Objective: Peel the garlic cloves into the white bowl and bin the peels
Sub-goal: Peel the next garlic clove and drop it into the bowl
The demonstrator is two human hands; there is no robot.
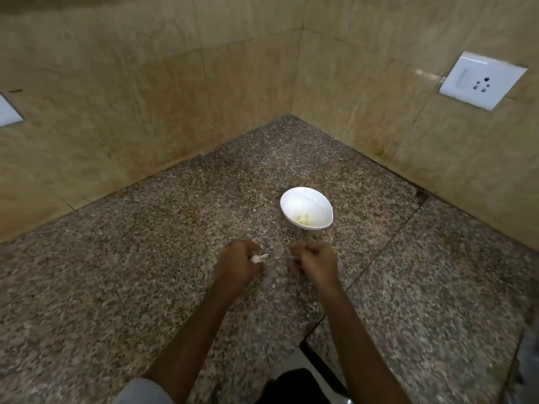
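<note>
Head view: garlic clove (259, 258) pinched by fingers of left hand (237, 265), tip toward 3 o'clock. Right hand (316, 262) curled, blurred; whether holding anything, cannot tell. White bowl (303, 199) at 1 o'clock on worktop (145, 228). Likely light, firm, papery, slippery; best pinched at root end.

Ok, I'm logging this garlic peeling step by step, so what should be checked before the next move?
1. Pale garlic clove pinched in the left hand: ok.
2. Right hand free to peel: cannot tell; fingers curled, blurred.
3. Round white bowl on the speckled granite counter, just beyond both hands: ok.
4. Yellowish peeled pieces lying inside the bowl: ok.
5. Bin for the peels in view: not ok, none shows.
</note>
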